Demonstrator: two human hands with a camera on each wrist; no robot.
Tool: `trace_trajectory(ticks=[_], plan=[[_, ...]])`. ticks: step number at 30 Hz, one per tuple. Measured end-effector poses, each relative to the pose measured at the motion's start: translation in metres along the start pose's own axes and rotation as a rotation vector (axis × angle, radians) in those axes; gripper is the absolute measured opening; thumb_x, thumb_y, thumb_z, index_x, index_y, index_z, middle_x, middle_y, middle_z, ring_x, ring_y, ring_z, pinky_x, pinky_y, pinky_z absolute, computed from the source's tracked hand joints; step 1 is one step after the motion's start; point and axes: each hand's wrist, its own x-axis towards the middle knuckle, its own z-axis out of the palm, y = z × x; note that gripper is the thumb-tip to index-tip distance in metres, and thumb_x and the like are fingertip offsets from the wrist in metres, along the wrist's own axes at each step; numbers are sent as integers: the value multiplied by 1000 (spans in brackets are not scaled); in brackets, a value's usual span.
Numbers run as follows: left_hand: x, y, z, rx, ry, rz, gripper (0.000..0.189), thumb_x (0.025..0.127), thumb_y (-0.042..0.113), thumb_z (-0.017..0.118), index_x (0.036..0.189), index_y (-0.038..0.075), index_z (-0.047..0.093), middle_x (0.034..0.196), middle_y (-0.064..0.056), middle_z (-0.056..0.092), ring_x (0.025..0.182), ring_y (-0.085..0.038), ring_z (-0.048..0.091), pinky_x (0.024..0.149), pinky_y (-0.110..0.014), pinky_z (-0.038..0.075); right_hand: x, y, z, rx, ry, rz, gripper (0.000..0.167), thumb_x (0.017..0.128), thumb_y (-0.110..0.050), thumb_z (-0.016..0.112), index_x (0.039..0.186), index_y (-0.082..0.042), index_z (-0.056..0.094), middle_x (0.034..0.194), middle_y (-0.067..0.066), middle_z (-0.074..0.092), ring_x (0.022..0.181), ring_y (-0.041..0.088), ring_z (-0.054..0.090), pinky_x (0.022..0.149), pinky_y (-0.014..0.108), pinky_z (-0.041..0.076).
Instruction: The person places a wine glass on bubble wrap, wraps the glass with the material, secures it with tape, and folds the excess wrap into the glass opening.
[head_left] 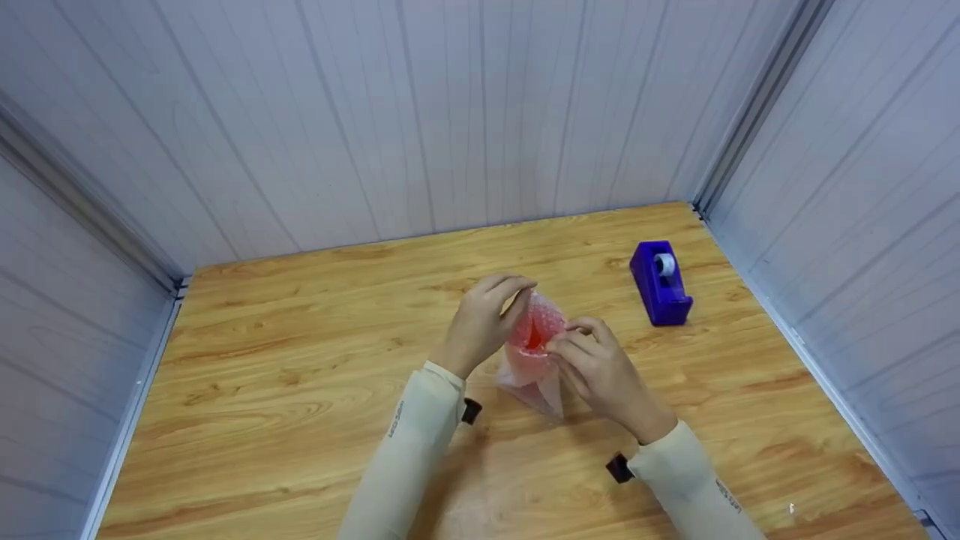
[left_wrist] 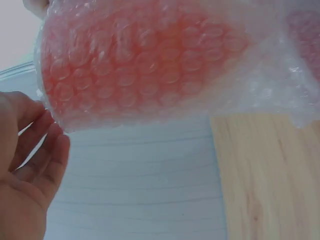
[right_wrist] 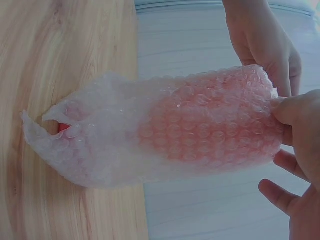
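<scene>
A red object point(head_left: 535, 334), its kind hidden, stands inside a sleeve of clear bubble wrap point(head_left: 529, 369) with its open top toward me. At the left of that top edge, my left hand point(head_left: 484, 319) holds the wrap by its fingertips. My right hand point(head_left: 600, 367) pinches the right side of the same edge between thumb and fingers; in the right wrist view some of its fingers point(right_wrist: 280, 195) stick out free. The wrap's lower end flares in loose folds, and a bit of red point(right_wrist: 63, 127) peeks through there.
A blue tape dispenser point(head_left: 661, 285) with a roll of clear tape stands to the right on the wooden table point(head_left: 300, 375). Pale panel walls point(head_left: 375, 112) enclose the table at the back and both sides. A tiny clear scrap point(head_left: 791, 508) lies near the front right.
</scene>
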Motion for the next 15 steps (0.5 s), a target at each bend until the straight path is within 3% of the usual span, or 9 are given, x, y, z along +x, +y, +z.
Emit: trace_trajectory(ticks=[5,9,15], plan=[[4,-3,-3,-65,-86,-62,15,99,12,65,109,7,75,106,-3,71,100,-14,65,90,-24,52,-2,0,0,1,-13,16,12,99,-11,63,103,-3,71,102,7,70,101,35,56,89,43,48],[4,-3,-4,-119,-136,-60,14,97,12,67,106,7,76,103,-2,70,98,-14,64,89,-25,52,-2,1,0,-7,-13,20,11,97,-9,66,104,-3,72,102,6,70,101,35,56,88,43,49],[0,1,-2,-49,-252,-18,13,94,13,71,103,8,78,96,-2,70,89,-17,62,82,-24,52,-2,-1,-2,-3,-28,43,14,92,-6,72,106,-3,72,105,6,71,103,33,55,88,42,49]])
